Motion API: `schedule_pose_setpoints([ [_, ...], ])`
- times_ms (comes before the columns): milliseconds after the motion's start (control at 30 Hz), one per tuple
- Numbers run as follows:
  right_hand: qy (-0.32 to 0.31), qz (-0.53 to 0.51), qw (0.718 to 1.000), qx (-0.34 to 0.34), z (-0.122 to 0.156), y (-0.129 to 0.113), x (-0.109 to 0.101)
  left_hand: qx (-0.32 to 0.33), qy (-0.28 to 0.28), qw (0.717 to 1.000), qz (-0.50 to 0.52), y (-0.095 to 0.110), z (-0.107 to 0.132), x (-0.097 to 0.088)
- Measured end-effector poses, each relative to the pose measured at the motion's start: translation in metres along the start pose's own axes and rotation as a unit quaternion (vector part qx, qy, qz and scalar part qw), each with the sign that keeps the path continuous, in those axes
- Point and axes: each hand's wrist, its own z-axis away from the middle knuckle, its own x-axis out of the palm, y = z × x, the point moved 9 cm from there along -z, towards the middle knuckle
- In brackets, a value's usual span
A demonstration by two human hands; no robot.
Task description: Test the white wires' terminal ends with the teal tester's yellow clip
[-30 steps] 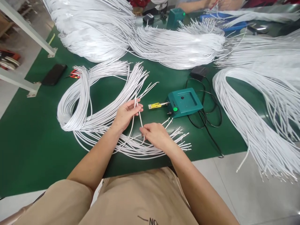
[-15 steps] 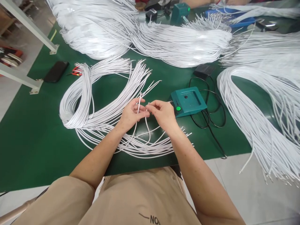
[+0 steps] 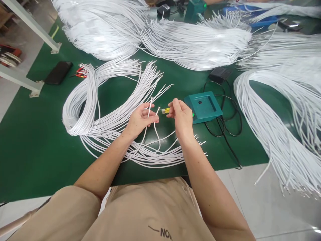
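Note:
My left hand pinches a thin white cable, its small metal-looking tip standing up by the thumb. Another white cable end rises between the fingers of that hand. Just to the right, my right hand is closed on a small clear-and-yellow plug, which points left at the cable tip with a small gap between them. Behind the right hand sits a teal box with a lit green button, partly covered by the fingers. A looped bundle of white cables lies around and under my left forearm.
More white cable bundles are heaped along the back and a bundle hangs over the right edge. A black adapter, a dark phone-like object and red-handled pliers rest on the green table. Metal posts stand at left.
My right hand has moved away from the cable tip, right and slightly up, and now holds the clear-and-yellow plug facing the tip. My left hand stays nearly in place with the cable.

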Motion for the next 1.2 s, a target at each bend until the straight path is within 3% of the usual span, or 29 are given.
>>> schedule_pose_setpoints([
  [200, -0.074, 0.114, 0.990, 0.033, 0.010, 0.012, 0.020, 0.019, 0.004, 1.000, -0.011, -0.004, -0.001, 0.000],
  [433, 0.001, 0.026, 0.999, 0.027, 0.005, 0.008, 0.007, 0.027, -0.006, 0.999, -0.031, -0.003, 0.001, 0.001],
  [600, -0.035, 0.035, 0.997, 0.057, 0.010, 0.016, 0.016, 0.026, -0.008, 0.999, -0.023, -0.006, -0.001, 0.001],
  [700, -0.036, -0.015, 0.998, 0.055, 0.011, 0.018, 0.020, 0.019, -0.010, 1.000, -0.023, -0.006, -0.001, 0.002],
  [767, -0.051, -0.077, 0.992, 0.089, 0.012, 0.023, 0.024, 0.013, -0.007, 1.000, -0.021, -0.006, -0.001, 0.002],
  [933, -0.114, -0.222, 0.948, 0.199, 0.021, 0.036, 0.041, 0.008, -0.007, 1.000, -0.005, -0.004, 0.000, 0.004],
  [1033, -0.108, -0.194, 0.966, 0.131, 0.016, 0.025, 0.034, 0.007, -0.014, 1.000, 0.002, -0.004, 0.001, 0.005],
  [1133, -0.126, -0.095, 0.987, 0.032, 0.010, 0.007, 0.028, 0.004, -0.021, 1.000, -0.002, -0.003, 0.002, 0.007],
  [1200, -0.137, -0.044, 0.989, 0.019, 0.007, 0.003, 0.025, -0.001, -0.026, 1.000, -0.008, -0.003, 0.002, 0.008],
])
